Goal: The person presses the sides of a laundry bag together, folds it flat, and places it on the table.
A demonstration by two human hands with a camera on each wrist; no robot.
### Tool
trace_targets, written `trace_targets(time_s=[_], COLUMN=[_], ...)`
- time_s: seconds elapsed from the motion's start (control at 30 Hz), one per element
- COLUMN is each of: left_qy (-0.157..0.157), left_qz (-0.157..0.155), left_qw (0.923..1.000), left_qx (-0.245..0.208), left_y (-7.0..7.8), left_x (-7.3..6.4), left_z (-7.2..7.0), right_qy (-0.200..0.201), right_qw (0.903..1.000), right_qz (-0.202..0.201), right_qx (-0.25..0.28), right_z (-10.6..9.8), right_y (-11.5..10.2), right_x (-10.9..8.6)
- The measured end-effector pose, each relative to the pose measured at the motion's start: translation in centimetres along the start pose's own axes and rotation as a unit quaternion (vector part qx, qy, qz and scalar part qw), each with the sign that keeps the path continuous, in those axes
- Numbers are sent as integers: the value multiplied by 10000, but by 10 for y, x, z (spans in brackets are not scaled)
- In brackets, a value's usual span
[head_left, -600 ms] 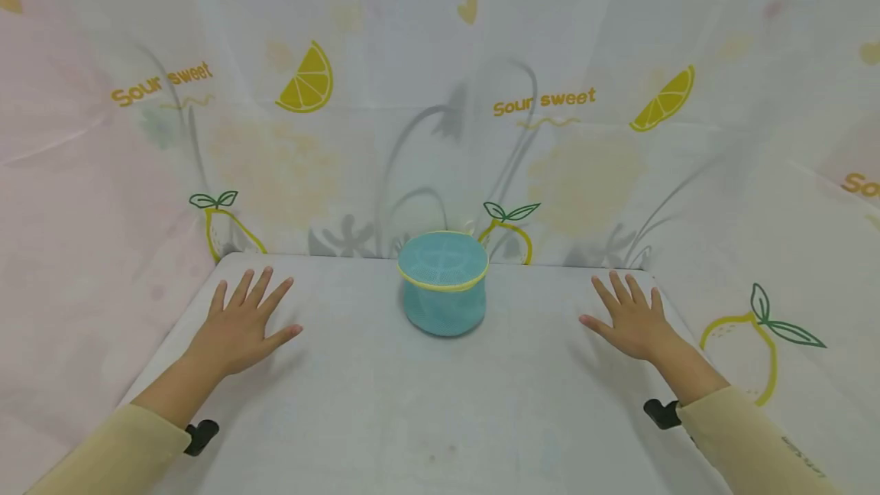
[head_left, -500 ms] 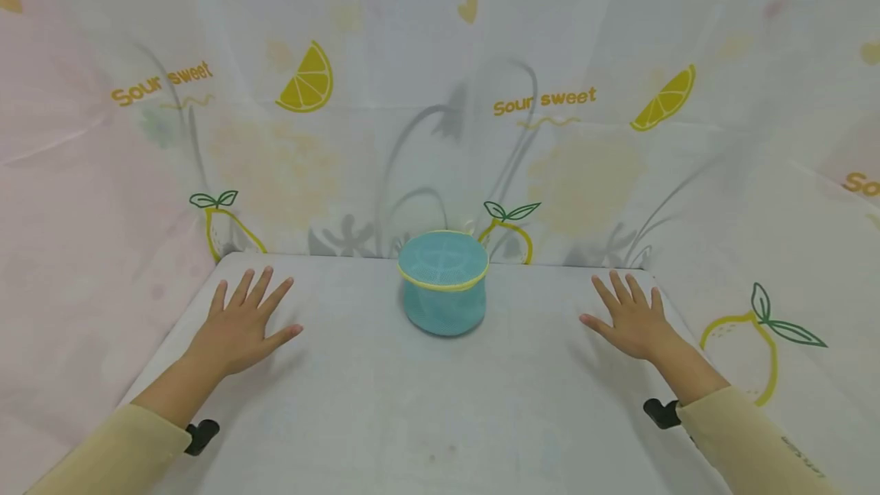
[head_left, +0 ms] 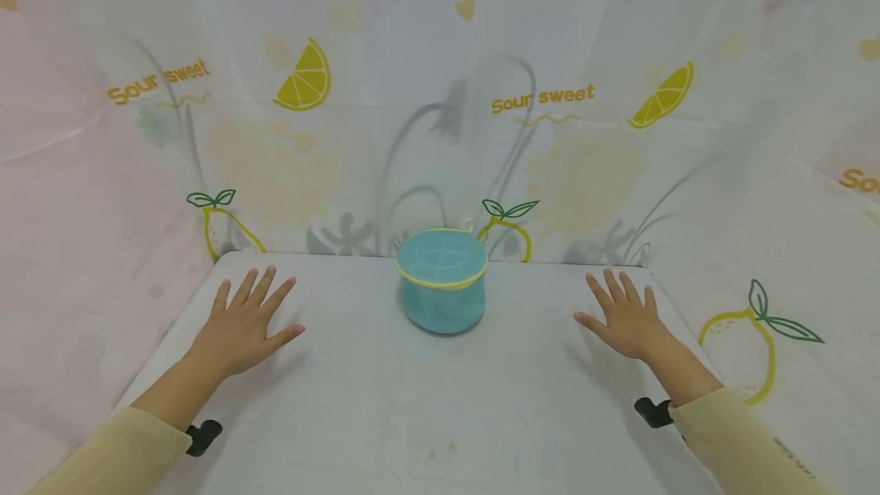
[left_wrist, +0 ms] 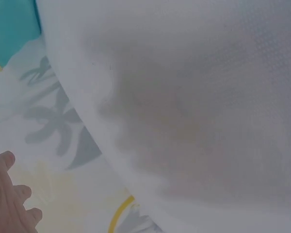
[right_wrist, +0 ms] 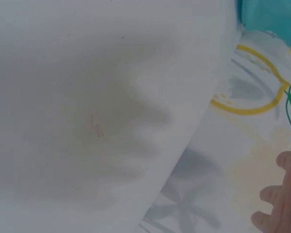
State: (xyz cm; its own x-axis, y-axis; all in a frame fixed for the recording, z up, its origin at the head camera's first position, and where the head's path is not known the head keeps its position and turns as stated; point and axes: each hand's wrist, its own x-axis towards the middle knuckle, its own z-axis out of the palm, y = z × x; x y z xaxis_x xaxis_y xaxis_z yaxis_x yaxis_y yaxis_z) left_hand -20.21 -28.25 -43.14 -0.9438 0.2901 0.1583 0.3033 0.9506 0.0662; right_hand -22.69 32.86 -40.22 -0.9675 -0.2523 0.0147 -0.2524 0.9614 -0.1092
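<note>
A round teal mesh bag [head_left: 443,308] with yellow trim around its top stands upright near the back edge of the white table [head_left: 412,418]. To its left, my left hand [head_left: 237,331] hovers over the tabletop with fingers spread and palm down. On the other side, my right hand [head_left: 629,323] is held the same way. Neither hand touches the bag, and both hold nothing. A corner of the teal bag [left_wrist: 12,29] shows in the left wrist view, along with a few fingertips. The right wrist view also catches part of the bag [right_wrist: 274,19].
A white cloth [head_left: 426,151] printed with lemons and lettering hangs behind the table and along both sides. Black straps [head_left: 204,438] show at the cuffs of the beige sleeves [head_left: 113,453].
The right hand has shifted slightly to the left. The whole head view has moved very slightly. The bag stands where it was, and the left hand is nearly still.
</note>
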Motion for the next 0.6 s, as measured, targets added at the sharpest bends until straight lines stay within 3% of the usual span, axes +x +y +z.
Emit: trace_targets(time_s=[0.6], left_qy=[387], left_qz=[283], left_qw=[9987], left_qx=[-166], left_y=[27], left_x=[8], left_z=[3], right_qy=[291], right_qw=[9992], right_qz=[-125], right_qx=[232], right_z=[5], right_y=[-10], right_x=[6])
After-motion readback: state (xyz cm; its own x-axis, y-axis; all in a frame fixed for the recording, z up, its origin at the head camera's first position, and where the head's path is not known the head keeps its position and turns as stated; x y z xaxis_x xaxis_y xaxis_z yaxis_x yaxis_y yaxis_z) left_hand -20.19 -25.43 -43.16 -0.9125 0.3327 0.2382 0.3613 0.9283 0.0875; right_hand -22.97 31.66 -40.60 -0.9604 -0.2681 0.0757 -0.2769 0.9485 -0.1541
